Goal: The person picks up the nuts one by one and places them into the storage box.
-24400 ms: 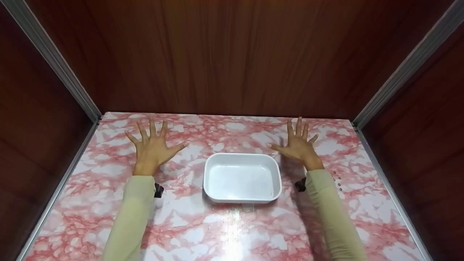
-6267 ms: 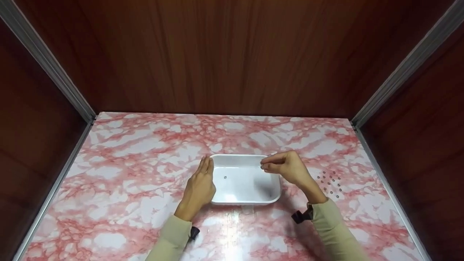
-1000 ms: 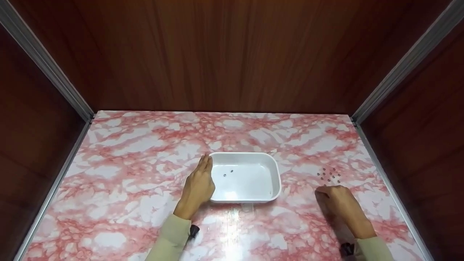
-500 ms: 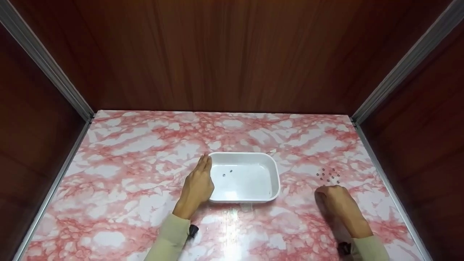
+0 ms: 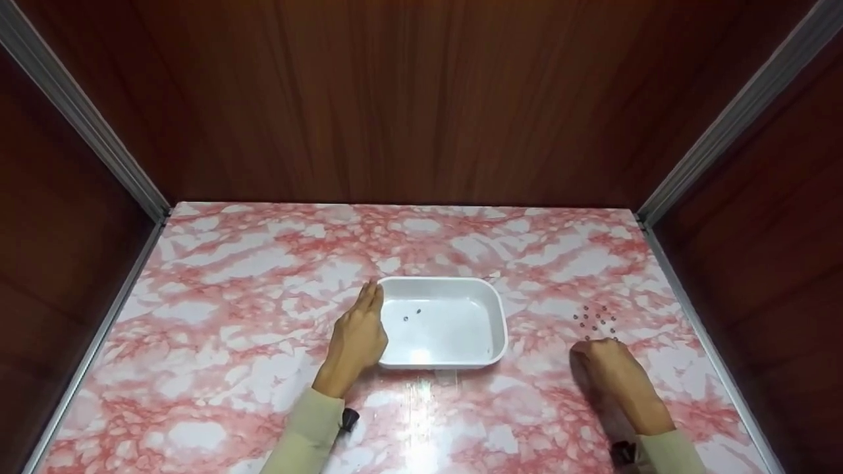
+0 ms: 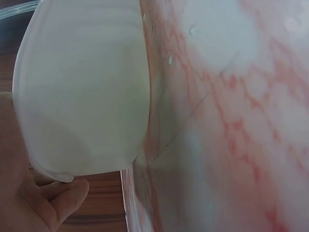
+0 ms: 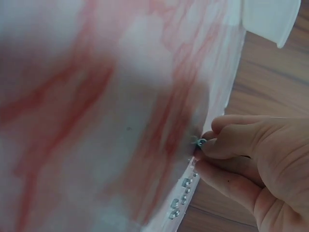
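A white rectangular tray (image 5: 438, 365) stands mid-table with two small dark shiny pieces (image 5: 412, 315) lying inside. My left hand (image 5: 355, 336) holds its left side: the fingers lie along the outer wall, and in the left wrist view fingertips (image 6: 77, 191) bend round below the rim. The thumb is hidden in the head view. Right of the tray, my right hand (image 5: 616, 372) is low over the table, its fingers bent. In the right wrist view the thumb and finger pinch a tiny shiny ring-like metal piece (image 7: 199, 142). Several similar metal pieces (image 5: 595, 319) lie just beyond that hand.
The table (image 5: 263, 257) has a red-and-white marbled top. Dark wood panels (image 5: 421, 105) rise at the back and both sides, joined by grey metal corner strips (image 5: 92, 112). A dark wrist mount (image 5: 349, 419) sits under the left cuff.
Compared with several seconds ago, the right hand has moved from over the tray to the metal pieces, and a second piece lies in the tray. Over the last second the hands barely move.
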A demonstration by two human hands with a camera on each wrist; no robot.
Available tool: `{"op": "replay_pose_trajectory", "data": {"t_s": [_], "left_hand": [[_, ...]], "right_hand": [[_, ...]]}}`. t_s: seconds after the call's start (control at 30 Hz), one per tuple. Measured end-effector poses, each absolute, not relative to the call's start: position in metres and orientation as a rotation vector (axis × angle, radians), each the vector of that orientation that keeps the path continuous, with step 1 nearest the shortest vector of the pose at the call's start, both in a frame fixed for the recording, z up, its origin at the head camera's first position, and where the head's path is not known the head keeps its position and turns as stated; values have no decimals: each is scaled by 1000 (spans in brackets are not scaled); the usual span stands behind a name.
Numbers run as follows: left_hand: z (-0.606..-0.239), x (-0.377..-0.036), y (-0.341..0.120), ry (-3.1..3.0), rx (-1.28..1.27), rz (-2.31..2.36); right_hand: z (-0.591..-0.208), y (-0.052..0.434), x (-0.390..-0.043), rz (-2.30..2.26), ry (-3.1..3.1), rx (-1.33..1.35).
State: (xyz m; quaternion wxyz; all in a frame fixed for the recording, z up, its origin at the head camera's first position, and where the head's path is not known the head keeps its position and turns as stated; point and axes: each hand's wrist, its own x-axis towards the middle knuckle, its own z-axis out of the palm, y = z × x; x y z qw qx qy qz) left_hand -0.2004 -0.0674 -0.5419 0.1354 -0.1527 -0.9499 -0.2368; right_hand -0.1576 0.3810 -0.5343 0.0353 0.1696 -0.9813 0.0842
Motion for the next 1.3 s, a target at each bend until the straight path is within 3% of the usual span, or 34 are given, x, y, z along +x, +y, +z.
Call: {"op": "replay_pose_trajectory", "data": {"t_s": [0.47, 1.3], "left_hand": [[-543, -200, -68, -2743, -444, -720], [-544, -201, -69, -2742, -445, -697]], "right_hand": [[-527, 376, -163, 413, -2908, 546], [-487, 328, -179, 1625, -2769, 51]]}}
